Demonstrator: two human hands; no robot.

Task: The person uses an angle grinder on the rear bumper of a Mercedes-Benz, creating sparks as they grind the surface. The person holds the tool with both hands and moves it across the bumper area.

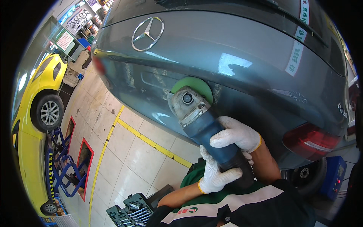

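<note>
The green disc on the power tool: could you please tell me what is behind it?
Behind the green disc is the grey car's rear panel, with pale patches visible on both sides. The area directly behind is covered, so its condition cannot be seen.

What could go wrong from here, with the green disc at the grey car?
The green disc might scratch the grey car, which it seems to touch. The gloved right hand could catch on the disc if it slips forward along the power tool.
</note>
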